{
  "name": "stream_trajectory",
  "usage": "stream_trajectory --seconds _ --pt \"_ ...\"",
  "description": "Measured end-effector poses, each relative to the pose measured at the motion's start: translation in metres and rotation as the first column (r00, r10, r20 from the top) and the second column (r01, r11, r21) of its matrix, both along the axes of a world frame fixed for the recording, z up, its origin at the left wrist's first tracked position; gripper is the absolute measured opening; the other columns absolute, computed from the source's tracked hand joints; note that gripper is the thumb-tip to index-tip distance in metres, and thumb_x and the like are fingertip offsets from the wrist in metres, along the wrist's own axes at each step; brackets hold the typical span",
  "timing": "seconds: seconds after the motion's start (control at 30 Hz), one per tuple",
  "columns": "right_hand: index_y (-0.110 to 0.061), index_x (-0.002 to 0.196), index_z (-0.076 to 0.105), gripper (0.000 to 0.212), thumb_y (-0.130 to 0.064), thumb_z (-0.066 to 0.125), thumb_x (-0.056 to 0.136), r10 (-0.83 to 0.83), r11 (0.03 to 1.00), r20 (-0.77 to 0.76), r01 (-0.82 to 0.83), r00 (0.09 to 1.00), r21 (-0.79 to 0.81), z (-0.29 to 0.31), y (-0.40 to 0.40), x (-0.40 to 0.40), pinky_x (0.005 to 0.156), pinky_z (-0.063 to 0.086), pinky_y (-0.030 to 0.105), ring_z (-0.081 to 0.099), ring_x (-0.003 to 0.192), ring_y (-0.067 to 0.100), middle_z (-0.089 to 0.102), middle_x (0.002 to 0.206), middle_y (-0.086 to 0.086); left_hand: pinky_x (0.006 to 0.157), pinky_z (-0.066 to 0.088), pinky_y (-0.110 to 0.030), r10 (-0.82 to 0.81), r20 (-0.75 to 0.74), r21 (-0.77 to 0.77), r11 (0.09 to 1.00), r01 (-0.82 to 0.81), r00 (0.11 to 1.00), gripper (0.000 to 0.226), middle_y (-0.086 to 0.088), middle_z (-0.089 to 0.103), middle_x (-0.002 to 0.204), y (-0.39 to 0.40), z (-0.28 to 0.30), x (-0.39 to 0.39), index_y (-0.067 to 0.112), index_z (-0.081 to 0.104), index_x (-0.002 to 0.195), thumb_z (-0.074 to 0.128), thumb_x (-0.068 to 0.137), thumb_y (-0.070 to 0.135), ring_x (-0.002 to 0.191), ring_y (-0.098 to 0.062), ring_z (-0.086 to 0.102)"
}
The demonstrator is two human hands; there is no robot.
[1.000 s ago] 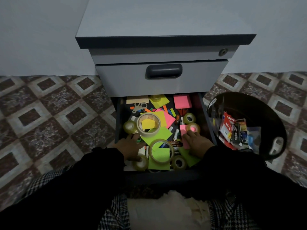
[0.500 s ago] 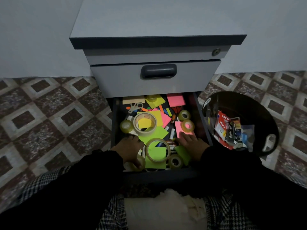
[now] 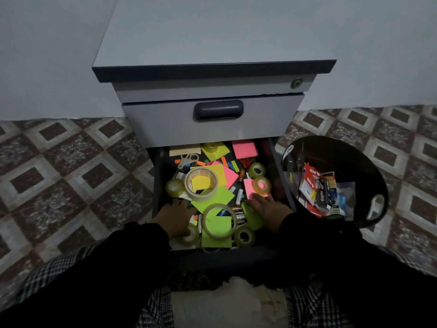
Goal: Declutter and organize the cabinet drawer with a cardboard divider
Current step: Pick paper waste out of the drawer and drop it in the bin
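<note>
In the open drawer (image 3: 157, 185) of the grey cabinet (image 3: 212, 36), both hands lie low among loose stationery. Left hand (image 3: 173, 215): fingers spread flat on the clutter beside a small clear tape roll (image 3: 191, 235), released, grasping nothing. Right hand (image 3: 267, 207): fingers laid over a green note pad (image 3: 251, 217) at the near right; whether it grips or only presses, cannot tell.

Step, as judged: early sorting. Contents unsorted; no cardboard divider visible in the drawer.

Next move likely calls for lifting items out, either by kind or as rubbish into the black bin (image 3: 369, 166) just right of the cabinet.

Room: drawer walls close on both sides; the shut upper drawer (image 3: 212, 121) overhangs the back. A large masking tape roll (image 3: 201, 184) and sticky notes crowd the middle. Exit is upward, toward the person.
</note>
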State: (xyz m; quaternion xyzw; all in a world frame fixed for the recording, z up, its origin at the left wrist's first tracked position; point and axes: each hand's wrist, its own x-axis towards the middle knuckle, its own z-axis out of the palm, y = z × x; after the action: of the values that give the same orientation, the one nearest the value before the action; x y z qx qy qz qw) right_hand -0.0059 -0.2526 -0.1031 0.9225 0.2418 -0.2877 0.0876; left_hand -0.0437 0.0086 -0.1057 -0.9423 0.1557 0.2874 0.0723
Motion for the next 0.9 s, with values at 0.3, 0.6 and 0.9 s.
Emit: stream_trajectory --seconds 0.3,0.6,0.9 --pt "-0.014 0.146 0.024 0.077 -0.021 0.068 0.084 -0.113 0.989 -0.126 0.124 0.986 0.081 0.042 -0.006 0.012 0.107 0.029 0.032 0.035 0.135 0.028 0.033 0.148 0.012 0.081 0.047 -0.035 0.078 0.015 -0.168 0.983 -0.075 0.997 0.029 -0.006 0.06 0.115 -0.009 0.024 0.011 0.014 0.058 0.113 0.057 0.089 0.032 0.104 -0.022 0.057" --pt "-0.01 0.135 0.043 0.063 -0.018 0.072 0.079 -0.213 0.952 -0.055 0.22 0.976 0.211 0.087 -0.059 0.023 0.098 0.035 0.026 0.048 0.124 0.026 0.05 0.136 0.011 0.084 0.049 -0.036 0.055 0.174 -0.353 0.936 0.01 0.983 0.031 -0.005 0.061 0.12 -0.079 0.046 0.037 0.017 0.056 0.121 0.054 0.093 0.032 0.108 -0.022 0.057" --pt "-0.012 0.137 0.042 0.061 -0.02 0.069 0.082 -0.372 0.91 -0.018 0.369 0.928 0.191 0.094 -0.15 0.02 0.1 0.036 0.027 0.045 0.127 0.025 0.048 0.139 0.009 0.097 0.037 -0.033 -0.034 0.392 -0.485 0.842 0.237 0.919 0.049 0.0 0.048 0.129 -0.19 0.053 0.064 0.023 0.044 0.134 0.056 0.09 0.042 0.122 -0.021 0.042"
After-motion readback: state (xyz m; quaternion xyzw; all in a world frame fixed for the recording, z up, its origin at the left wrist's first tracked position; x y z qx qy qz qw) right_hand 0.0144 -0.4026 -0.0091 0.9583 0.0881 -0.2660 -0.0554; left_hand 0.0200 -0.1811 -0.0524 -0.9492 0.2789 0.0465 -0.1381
